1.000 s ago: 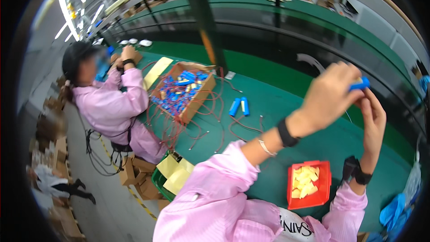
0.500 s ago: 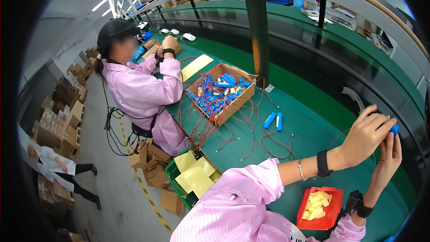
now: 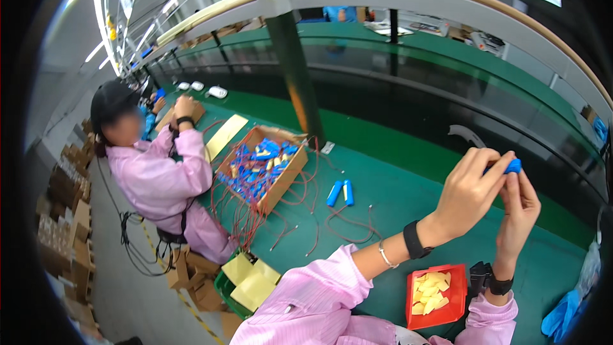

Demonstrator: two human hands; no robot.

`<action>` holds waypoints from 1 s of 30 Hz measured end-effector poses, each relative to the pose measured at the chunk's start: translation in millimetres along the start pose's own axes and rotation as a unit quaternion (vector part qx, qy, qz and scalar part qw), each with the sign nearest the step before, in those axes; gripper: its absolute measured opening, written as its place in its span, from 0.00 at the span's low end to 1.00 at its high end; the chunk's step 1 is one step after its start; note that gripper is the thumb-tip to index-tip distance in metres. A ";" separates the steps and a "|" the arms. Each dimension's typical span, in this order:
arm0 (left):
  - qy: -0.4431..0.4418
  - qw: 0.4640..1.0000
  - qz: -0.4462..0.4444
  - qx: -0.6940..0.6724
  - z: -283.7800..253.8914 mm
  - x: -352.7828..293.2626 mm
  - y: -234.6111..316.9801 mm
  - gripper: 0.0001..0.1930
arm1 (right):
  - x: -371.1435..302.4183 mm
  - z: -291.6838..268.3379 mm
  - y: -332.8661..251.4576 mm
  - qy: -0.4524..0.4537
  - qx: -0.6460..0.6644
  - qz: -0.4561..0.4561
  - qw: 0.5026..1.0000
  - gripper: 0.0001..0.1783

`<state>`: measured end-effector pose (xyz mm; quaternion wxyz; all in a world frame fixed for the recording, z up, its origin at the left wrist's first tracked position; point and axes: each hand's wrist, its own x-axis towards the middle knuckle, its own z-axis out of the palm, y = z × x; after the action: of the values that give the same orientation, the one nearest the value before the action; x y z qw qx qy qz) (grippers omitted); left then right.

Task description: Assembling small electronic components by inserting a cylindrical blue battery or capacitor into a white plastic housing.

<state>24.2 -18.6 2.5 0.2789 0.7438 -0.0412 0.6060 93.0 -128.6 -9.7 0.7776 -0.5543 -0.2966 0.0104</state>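
Observation:
A small blue-wrapped battery pack (image 3: 513,166) is pinched between the fingertips of both my hands, above the right side of the green bench. My left hand (image 3: 468,184) closes on it from the left, its fingers covering much of the pack. From below, my right hand (image 3: 520,207) grips it between thumb and fingers. Two more blue battery packs (image 3: 340,193) lie side by side on the bench with red wires. Below my hands stands a red bin (image 3: 458,303) of pale yellow paper pieces (image 3: 431,291).
A cardboard box (image 3: 285,182) of wired blue packs sits mid-bench, red leads trailing out. Beside it, a co-worker in pink (image 3: 153,172) raises both hands. A green crate (image 3: 225,287) holds yellow sheets. A dark post (image 3: 294,83) rises behind; blue plastic (image 3: 562,316) lies at far right.
My view has turned, so the bench and co-worker sit further left and lower in the picture. Both hands stay on the battery pack, with more of its blue side showing. The walking person has left view.

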 end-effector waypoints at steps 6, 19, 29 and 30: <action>-0.024 1.000 -0.014 -0.007 8.2 0.4 4.4 0.21 | 4.3 -3.9 -1.8 -0.010 0.004 -0.009 1.000 0.18; -0.028 0.998 -0.035 -0.037 6.6 1.2 6.6 0.20 | 3.4 2.5 -16.3 -0.037 0.027 -0.015 0.999 0.18; -0.064 0.985 -0.098 -0.125 4.4 3.6 2.6 0.11 | 7.0 -5.5 -17.2 -0.046 0.004 -0.017 0.999 0.15; -0.059 0.983 -0.105 -0.137 4.6 3.3 1.9 0.10 | 6.7 -5.0 -17.6 -0.051 0.001 -0.018 0.999 0.15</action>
<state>28.3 -21.4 5.7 0.4370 0.7334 -0.0617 0.5171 95.4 -137.4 7.5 0.7624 -0.5466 -0.3455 0.0247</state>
